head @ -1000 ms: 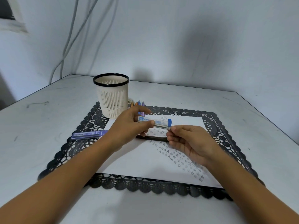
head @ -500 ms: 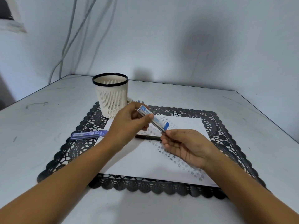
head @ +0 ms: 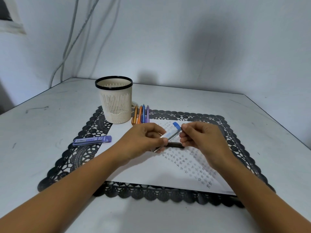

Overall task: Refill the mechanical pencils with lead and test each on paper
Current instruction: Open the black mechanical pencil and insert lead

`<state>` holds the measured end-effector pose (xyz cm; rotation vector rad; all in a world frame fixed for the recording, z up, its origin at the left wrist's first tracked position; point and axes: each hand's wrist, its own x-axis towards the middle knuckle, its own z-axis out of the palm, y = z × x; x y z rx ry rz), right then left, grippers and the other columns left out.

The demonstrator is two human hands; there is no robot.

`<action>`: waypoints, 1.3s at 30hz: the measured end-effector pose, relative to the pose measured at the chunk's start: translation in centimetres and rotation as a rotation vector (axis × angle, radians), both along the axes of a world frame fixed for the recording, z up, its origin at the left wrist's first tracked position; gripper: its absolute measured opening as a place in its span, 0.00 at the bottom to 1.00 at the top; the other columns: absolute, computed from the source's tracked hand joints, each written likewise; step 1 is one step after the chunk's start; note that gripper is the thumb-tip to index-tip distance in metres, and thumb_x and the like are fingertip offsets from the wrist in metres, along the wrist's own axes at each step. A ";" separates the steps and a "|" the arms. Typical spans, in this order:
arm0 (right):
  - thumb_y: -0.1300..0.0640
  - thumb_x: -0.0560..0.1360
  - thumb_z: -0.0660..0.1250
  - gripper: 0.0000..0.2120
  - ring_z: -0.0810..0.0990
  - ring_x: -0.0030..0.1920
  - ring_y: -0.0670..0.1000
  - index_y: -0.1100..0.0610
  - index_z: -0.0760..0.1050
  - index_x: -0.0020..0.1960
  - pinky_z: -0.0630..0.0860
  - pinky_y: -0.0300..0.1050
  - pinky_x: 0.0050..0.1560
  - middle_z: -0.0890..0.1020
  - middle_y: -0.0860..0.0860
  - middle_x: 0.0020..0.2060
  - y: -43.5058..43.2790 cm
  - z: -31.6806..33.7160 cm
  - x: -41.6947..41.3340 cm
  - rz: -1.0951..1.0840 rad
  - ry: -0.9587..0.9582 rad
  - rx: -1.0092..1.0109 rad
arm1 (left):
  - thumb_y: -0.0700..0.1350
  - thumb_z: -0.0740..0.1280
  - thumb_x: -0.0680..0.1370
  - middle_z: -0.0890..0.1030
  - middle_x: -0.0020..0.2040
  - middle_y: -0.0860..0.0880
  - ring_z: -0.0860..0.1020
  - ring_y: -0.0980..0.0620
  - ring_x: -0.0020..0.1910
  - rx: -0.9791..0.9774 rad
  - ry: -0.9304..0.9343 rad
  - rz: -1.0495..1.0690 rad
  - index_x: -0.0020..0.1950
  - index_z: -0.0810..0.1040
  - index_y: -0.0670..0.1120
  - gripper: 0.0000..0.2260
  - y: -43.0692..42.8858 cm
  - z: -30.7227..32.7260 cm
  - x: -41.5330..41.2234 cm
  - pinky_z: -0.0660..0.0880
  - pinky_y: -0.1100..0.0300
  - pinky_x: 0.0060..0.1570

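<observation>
- Clear plastic lead case, one: held in the air between my hands, over the far half of the paper. Long axis slants from low at my left to high at my right, with the blue cap at the upper, farther end.
- Left hand: thumb and fingers curled, pinching the lower end of the case.
- Right hand: fingertips pinching the case just under the cap. It is the nearer hand to the cap, so by my judgement opening falls to it while the left steadies.
- Black pencil, one: flat on the paper right beneath the hands, lying left to right, ends partly hidden. I cannot tell whether any finger touches it.
- Coloured pencils, four: side by side beyond the paper, pointing away from me, just beside the cup.
- Purple lead pack, one: on the black lace mat, left of the paper, well apart from both hands.
- Desk: white, carries all of it.
</observation>
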<state>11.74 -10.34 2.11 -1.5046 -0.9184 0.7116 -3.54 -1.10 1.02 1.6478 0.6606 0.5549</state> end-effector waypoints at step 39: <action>0.60 0.75 0.65 0.03 0.78 0.33 0.41 0.56 0.78 0.43 0.76 0.36 0.37 0.81 0.48 0.34 -0.2 0.5 2.1 0.099 -0.277 -0.055 | 0.37 0.69 0.73 0.83 0.33 0.52 0.82 0.54 0.35 0.077 -0.018 -0.025 0.46 0.77 0.48 0.07 0.2 -0.3 0.0 0.78 0.64 0.39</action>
